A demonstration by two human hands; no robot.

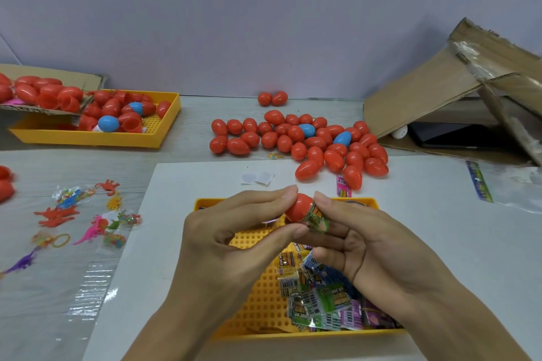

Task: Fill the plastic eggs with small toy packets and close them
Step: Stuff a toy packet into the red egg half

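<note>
Head view: packets (325, 299) heaped in the near yellow tray (264, 302). Above it our left hand (231, 231) pinches a red egg half (299, 208), dome up-left, axis tilted; right hand (360, 240) pinches a green packet (316, 218) at its mouth. Beyond the tray, many closed eggs (299, 143) (looks well along, this one unclosed).

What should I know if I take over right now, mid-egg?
Left hand holds a red egg half by the fingertips. Right hand pinches a green packet at the half's open end; it is not yet fully in.
More packets lie in the near yellow tray.
Done: a pile of closed eggs beyond the tray.
Left: seat the packet and close this egg. More eggs and open halves wait in the far-left tray.
</note>
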